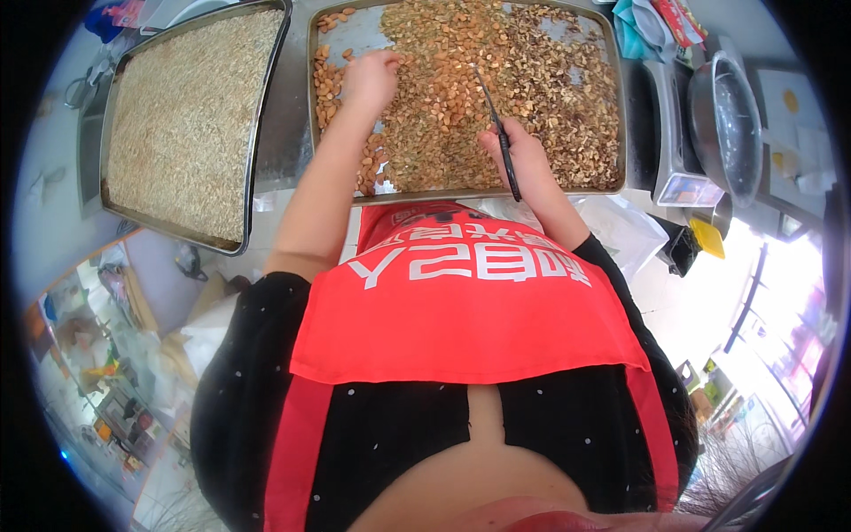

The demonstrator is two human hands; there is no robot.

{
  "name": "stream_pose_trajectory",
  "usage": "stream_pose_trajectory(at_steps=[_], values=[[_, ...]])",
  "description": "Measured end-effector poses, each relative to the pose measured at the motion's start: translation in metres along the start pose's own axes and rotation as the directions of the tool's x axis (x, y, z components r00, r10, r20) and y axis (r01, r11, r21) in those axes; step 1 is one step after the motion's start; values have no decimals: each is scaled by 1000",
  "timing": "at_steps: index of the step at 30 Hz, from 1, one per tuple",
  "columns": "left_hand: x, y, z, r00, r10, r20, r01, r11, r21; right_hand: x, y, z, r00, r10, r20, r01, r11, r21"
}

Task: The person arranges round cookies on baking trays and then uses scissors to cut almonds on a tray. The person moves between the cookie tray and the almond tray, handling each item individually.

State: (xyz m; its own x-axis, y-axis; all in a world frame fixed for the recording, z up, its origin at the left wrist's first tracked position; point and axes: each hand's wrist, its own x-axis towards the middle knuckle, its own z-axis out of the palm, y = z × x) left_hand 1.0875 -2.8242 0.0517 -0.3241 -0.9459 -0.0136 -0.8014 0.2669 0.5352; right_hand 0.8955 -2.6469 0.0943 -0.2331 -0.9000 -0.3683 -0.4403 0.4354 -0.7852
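Note:
A metal baking tray [623, 142] lies before me, covered in nuts and seeds. Whole almonds [328, 82] line its left side, greenish seeds [417, 151] and more almonds run down the middle, and chopped brown nuts [576, 115] cover the right. Over the left part, my left hand [370, 82] is closed, fingertips pinched together above the nuts; what they hold, if anything, is too small to name. My right hand [527, 160] grips a thin-bladed knife [502, 142] by its black handle, its tip pointing away over the middle of the tray.
A second, dark-rimmed tray [253, 160] of pale oat-like flakes stands close on the left. To the right are a scale [674, 133], a large metal bowl [727, 129] and a yellow object [707, 238]. Bags [651, 25] lie at the far right.

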Motion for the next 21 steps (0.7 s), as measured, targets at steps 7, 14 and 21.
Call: stream_pose_trajectory(at_steps=[7,14,21], values=[[22,-78,20,969,243,43,-247,954,169,-7,-3,6,995,-100,-5,99,991,-91],[-3,-29,11,950,-289,114,287,678,-676,-11,-14,0,995,-101,-2,101,994,-44],[-63,64,-17,947,-103,304,321,252,-913,-11,-26,1,972,-212,103,225,965,-132]])
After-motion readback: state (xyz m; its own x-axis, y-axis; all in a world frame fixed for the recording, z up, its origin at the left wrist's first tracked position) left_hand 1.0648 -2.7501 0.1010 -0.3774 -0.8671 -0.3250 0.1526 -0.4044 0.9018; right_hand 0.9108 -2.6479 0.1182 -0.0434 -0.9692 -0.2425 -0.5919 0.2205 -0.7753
